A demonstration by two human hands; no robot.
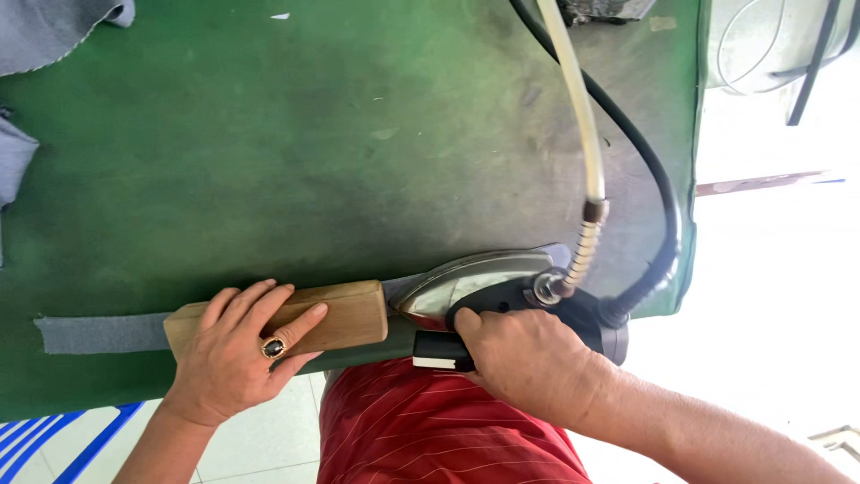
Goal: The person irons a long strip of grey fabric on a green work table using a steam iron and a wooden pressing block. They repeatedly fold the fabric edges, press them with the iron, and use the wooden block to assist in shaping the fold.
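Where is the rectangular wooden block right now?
Head view, lower left: the rectangular wooden block lies on the grey fabric strip under the left hand, beside the iron's tip.

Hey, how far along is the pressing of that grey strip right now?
Done: cannot tell; the strip under the wooden block is hidden. In hand: the left hand presses the block onto the grey fabric strip, and the right hand grips the steam iron right behind it. Left: the strip end past the block looks not yet reached.

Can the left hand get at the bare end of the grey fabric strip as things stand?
Probably yes: the left hand rests on the wooden block, and the grey fabric strip lies uncovered on the green table beside it.
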